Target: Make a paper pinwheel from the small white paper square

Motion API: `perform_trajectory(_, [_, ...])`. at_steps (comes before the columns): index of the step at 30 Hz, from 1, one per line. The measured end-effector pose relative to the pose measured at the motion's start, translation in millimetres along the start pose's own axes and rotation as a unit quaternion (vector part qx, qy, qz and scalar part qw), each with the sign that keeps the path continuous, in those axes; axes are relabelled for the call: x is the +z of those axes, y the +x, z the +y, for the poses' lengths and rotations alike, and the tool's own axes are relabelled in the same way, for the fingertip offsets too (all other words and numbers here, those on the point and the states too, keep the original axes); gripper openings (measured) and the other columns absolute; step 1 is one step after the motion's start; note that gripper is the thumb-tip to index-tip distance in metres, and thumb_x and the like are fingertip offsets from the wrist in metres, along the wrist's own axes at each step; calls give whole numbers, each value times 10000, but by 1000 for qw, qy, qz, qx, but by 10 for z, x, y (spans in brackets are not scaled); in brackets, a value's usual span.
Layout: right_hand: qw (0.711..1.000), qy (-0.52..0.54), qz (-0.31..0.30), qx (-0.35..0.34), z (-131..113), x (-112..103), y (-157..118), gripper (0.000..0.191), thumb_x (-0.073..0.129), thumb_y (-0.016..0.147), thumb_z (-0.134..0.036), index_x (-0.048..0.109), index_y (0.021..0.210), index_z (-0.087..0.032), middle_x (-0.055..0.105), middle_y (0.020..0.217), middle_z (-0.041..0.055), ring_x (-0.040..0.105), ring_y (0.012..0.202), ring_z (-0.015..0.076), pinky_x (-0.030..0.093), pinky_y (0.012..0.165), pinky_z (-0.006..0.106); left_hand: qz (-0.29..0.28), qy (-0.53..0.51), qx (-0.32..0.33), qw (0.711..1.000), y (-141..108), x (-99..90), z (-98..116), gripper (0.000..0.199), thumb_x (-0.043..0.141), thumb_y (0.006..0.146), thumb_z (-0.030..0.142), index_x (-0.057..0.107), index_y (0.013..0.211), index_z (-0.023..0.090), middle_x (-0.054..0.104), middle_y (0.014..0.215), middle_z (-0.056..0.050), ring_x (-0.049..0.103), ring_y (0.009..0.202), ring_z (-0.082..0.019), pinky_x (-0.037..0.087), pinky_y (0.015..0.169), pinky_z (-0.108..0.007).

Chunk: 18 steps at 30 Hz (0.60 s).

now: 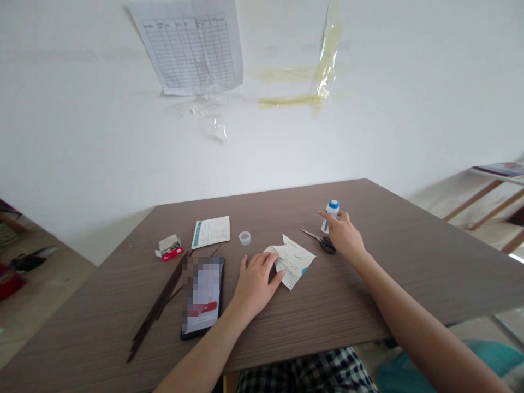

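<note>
My right hand [343, 234] is shut around the lower part of a white glue bottle [331, 217] with a blue top, holding it upright just above the table. Beside that hand, a pair of scissors [321, 241] with black handles lies shut, its blades pointing left. My left hand [256, 283] rests palm down on the left edge of a cut piece of printed paper [295, 263], its fingertips touching the sheet. A small translucent cap [244, 238] stands on the table beyond my left hand.
The brown wood-grain table [286, 202] also holds a printed leaflet [210, 232], a small red-and-white box [170, 248], several thin dark sticks [158, 305] and a smartphone [202, 296] with a pixelated screen. A paper chart [190, 46] is taped to the wall behind.
</note>
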State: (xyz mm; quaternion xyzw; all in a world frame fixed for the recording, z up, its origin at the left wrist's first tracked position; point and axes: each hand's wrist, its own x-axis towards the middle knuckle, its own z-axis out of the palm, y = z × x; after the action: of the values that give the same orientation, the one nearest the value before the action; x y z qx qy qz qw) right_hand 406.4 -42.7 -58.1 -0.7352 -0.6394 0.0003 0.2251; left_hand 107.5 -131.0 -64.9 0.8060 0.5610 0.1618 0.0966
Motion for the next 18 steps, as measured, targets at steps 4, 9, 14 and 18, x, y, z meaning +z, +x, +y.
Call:
perform_trajectory(4, [996,22,83,-5,2,62,-59,600,553,1125,-173,745,1651,-389,582,1454,206,738,1235,380,665,894,453,12,10,3,1000,-6,20,-16,387,684,1154,326,750,1536,310,765,1636,-127,678,1562,-380,375,1415,-773])
perform_trajectory(9, [974,120,164,-99,-47,-9,-120,493,609,1128,-298,785,1588,-332,603,1310,172,691,1188,364,672,920,475,13,25,-13,1000,0,5,8,377,689,1157,331,764,1527,309,772,1625,-129,685,1550,-394,382,1410,-776])
perform_trajectory(14, [915,248,11,-318,-152,-19,-155,234,705,1109,-295,926,1184,-291,756,1179,127,756,1089,305,656,1042,472,16,34,-27,999,4,-18,35,375,713,1147,308,773,1517,297,780,1611,-133,689,1553,-408,389,1405,-779])
perform_trajectory(18, [871,277,-107,-392,-236,44,-189,110,856,1025,-255,935,1095,-286,859,1160,109,806,1113,308,648,1073,490,21,55,-34,998,2,-27,41,365,700,1158,308,767,1517,297,781,1611,-138,690,1551,-401,406,1396,-772])
